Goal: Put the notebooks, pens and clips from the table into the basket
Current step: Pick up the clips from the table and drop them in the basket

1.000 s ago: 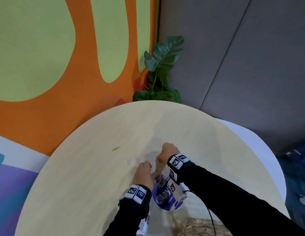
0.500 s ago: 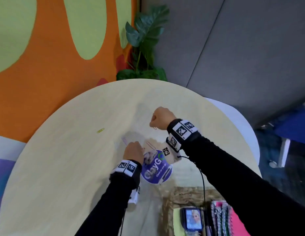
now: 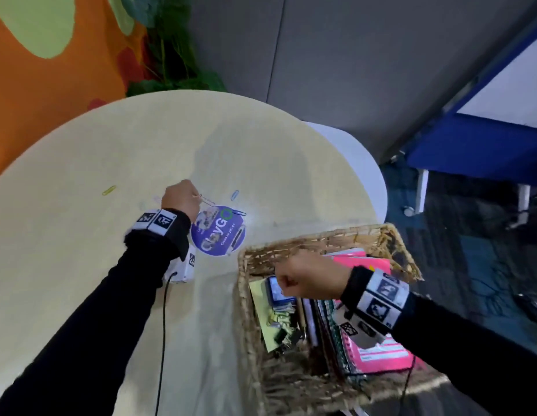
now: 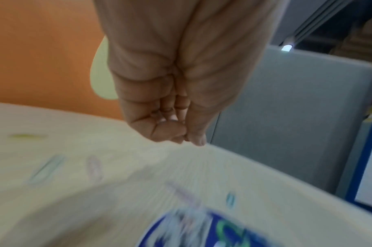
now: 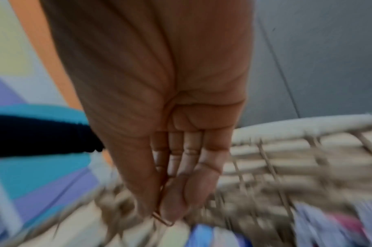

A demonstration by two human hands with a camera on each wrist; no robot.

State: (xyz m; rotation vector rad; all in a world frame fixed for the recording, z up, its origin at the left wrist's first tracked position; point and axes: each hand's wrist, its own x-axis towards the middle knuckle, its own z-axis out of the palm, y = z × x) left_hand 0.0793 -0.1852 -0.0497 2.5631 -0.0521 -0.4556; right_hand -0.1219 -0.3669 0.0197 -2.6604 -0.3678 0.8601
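The right hand (image 3: 303, 280), pinching a paper clip (image 5: 162, 219), is now carried from the table (image 3: 81, 265) over the wicker basket (image 3: 321, 241), drop pending, while another clip (image 3: 206, 200) is pinched by the left hand (image 3: 180, 199).

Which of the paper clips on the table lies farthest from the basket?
The yellow paper clip, alone to the left of the left hand; the blue clips lie nearer the basket.

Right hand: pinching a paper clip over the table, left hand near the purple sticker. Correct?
Not quite. The right hand pinches its paper clip over the basket, not the table; the head and right wrist views show it. The left hand is indeed near the purple sticker.
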